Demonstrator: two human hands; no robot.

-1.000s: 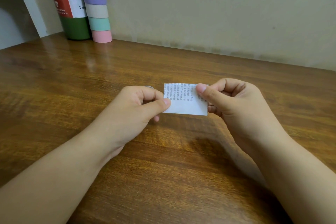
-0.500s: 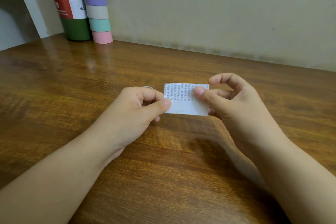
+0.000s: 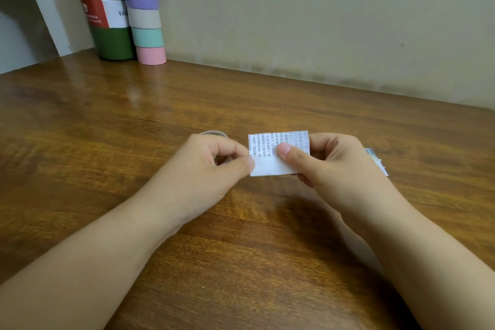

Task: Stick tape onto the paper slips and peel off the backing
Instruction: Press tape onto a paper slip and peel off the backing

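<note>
Both hands hold one printed paper slip (image 3: pixel 270 159) above the wooden table (image 3: pixel 160 115) — left hand (image 3: pixel 211 169) pinching its left edge, right hand (image 3: pixel 329 166) thumb pressed mid-slip.

Printed white paper slip (image 3: pixel 270 158) held above brown wooden surface (image 3: pixel 267 249), between left hand (image 3: pixel 211 169) and right hand (image 3: pixel 329 166). Far left: green metal flask (image 3: pixel 103 8), pastel tape-roll stack (image 3: pixel 146 8) beside it.

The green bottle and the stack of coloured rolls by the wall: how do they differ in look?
The green bottle is one dark colour with a red and white label; the stack of coloured rolls shows purple, beige, teal and pink bands. The bottle is wider, the stack narrower. Both stand upright on the table, side by side.
</note>
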